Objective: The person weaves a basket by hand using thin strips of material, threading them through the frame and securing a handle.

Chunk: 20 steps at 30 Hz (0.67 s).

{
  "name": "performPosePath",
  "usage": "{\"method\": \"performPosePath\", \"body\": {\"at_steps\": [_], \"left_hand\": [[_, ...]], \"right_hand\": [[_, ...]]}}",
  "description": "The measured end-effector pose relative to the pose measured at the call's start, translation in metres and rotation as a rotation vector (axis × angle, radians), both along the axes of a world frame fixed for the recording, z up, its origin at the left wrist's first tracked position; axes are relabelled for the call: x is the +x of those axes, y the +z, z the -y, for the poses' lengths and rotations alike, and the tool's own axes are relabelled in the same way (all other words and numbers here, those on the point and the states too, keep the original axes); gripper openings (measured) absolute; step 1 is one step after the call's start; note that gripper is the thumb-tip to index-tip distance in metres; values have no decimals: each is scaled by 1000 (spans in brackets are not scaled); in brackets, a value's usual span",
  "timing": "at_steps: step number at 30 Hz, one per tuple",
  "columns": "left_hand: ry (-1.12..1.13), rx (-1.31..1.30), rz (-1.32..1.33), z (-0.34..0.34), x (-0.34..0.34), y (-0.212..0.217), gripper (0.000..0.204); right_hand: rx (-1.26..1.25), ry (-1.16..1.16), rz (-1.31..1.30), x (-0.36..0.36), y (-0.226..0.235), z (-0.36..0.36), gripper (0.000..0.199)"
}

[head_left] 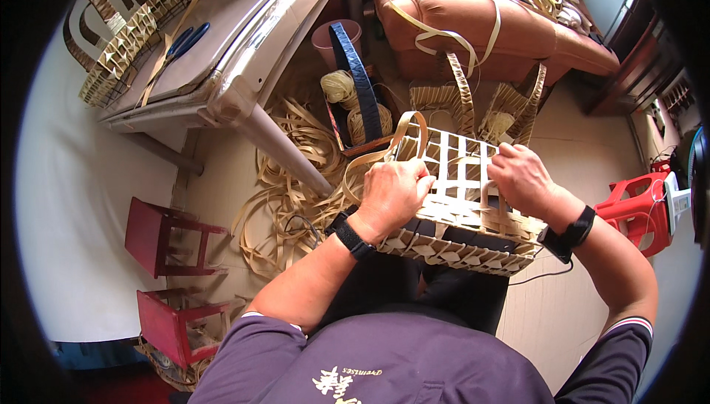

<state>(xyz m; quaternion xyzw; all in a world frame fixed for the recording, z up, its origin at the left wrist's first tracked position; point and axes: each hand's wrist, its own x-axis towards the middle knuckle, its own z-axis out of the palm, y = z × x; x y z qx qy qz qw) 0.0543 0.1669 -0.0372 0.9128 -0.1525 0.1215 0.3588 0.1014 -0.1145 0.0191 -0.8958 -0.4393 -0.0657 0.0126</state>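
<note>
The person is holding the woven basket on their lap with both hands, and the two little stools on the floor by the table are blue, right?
Not quite. The head view shows both hands, left hand and right hand, holding the woven basket on the lap, but the two little stools on the floor by the table are red, not blue.

Standing on pale floor tiles (569, 308): brown leather sofa (473, 27), grey table (244, 42). Sitting nearby: red stools (166, 238).
</note>
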Motion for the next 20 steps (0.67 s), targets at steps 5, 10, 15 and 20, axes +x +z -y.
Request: {"method": "performPosePath", "body": {"at_steps": [5, 10, 15, 20], "left_hand": [[9, -33, -65, -3, -1, 3, 21], [-29, -64, 3, -6, 1, -5, 22], [-51, -75, 19, -5, 2, -7, 22], [-38, -104, -71, -7, 0, -3, 22]], "right_hand": [[73, -224, -117, -24, 15, 10, 12], [-49, -466, -456, -22, 53, 41, 7], [-174, -56, -96, -22, 51, 53, 12], [506, -339, -420, -24, 23, 36, 7]]}}
